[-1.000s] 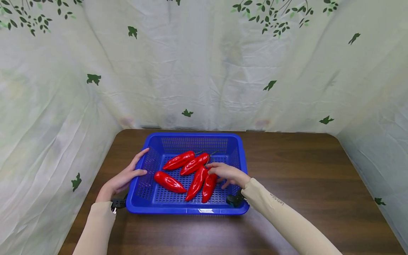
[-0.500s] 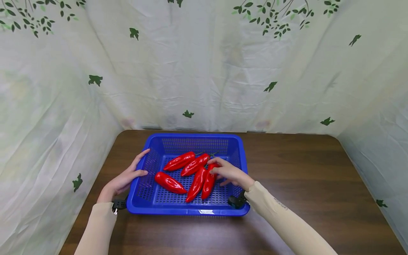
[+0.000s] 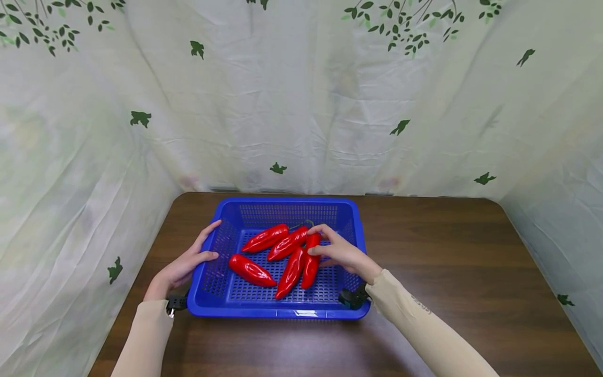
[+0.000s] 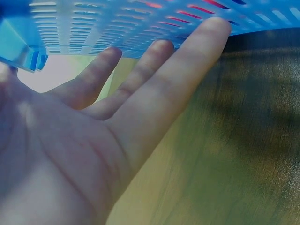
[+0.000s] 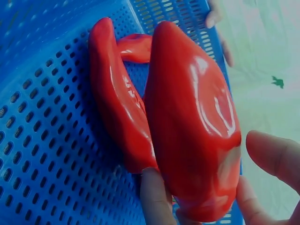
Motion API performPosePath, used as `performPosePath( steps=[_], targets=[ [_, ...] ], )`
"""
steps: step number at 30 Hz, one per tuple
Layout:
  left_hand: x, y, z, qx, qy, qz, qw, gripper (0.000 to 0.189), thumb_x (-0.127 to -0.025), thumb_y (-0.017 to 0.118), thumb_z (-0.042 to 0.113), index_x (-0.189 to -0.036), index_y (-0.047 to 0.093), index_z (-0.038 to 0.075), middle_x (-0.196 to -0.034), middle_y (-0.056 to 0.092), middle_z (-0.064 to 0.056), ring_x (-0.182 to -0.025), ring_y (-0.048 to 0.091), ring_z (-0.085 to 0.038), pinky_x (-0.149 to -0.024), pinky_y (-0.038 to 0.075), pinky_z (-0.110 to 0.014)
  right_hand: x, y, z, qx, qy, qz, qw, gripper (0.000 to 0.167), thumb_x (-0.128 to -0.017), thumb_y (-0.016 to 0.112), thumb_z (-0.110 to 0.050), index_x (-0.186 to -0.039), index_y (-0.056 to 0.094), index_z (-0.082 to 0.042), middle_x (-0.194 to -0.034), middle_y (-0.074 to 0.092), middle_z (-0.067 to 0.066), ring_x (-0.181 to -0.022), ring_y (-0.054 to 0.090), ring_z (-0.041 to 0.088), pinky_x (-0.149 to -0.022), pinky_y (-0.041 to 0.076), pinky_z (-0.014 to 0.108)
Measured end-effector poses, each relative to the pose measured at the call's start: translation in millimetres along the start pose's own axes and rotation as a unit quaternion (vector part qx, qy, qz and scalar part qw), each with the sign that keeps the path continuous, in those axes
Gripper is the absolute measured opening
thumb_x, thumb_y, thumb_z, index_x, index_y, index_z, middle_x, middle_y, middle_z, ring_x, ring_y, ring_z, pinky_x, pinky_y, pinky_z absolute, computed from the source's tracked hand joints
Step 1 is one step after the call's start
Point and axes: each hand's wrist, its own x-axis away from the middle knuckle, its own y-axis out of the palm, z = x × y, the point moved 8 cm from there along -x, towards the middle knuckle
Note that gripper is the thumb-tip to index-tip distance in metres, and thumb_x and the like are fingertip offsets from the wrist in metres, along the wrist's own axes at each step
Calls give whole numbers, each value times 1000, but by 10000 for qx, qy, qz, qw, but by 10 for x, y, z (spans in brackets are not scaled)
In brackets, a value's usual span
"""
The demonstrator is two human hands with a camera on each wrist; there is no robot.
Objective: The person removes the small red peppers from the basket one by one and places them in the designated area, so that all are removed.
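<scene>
Several glossy red chili peppers (image 3: 252, 270) lie in a blue plastic basket (image 3: 301, 313) with slotted sides. My right hand (image 3: 346, 255) holds the rightmost pepper (image 3: 310, 272) near its stem end, fingers at its sides. In the right wrist view that pepper (image 5: 192, 117) looms large, in front of another pepper (image 5: 115, 93). My left hand (image 3: 183, 266) holds the basket's left side, its thumb over the rim. The left wrist view shows the fingers (image 4: 168, 79) stretched along the outside of the slotted wall (image 4: 126, 28).
The basket stands on a brown wooden table (image 3: 438, 262), left of its middle. A pale curtain (image 3: 301, 104) with green leaf and bird prints hangs behind and on both sides. A black wrist camera (image 3: 352, 297) on the right arm sits over the basket's front right corner.
My right hand has closed on the rightmost pepper and shifted slightly up and right. The pepper has turned more upright and moved a little towards the back. The left hand stays in place.
</scene>
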Motion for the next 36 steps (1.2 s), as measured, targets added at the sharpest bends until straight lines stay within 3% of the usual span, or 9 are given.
performPosePath(
  steps=[7,14,24,36],
  targets=[
    [3,1,3,-52,-26,52,10000,74,-98,45,8,-152,3,37,-152,0,-25,-126,27,-53,-85,48,-52,15,-32,-49,-129,-162,173,9996,46,-86,62,-4,-127,42,-4,-129,38,24,-92,61,29,-76,54,48],
    [3,3,0,-38,-17,51,10000,75,-98,45,8,-152,3,37,-152,-1,-24,-128,24,-54,-86,48,-52,44,-72,-81,-171,-225,175,9994,49,-87,61,-5,-132,40,-5,-134,35,23,-106,57,39,-80,53,48],
    [0,-2,-7,16,-3,15,10000,75,-97,45,7,-152,3,37,-152,0,-25,-127,25,-55,-86,48,-53,156,-215,-187,-89,-436,238,9987,57,-87,60,-7,-140,37,-9,-139,33,22,-110,53,36,-84,50,49],
    [5,25,8,287,-107,54,9995,76,-97,43,4,-152,4,38,-151,0,-24,-125,30,-50,-85,48,-51,319,-360,-266,-64,-543,235,9982,56,-92,57,-10,-143,36,-14,-142,32,19,-117,47,38,-89,48,48]
  ],
)
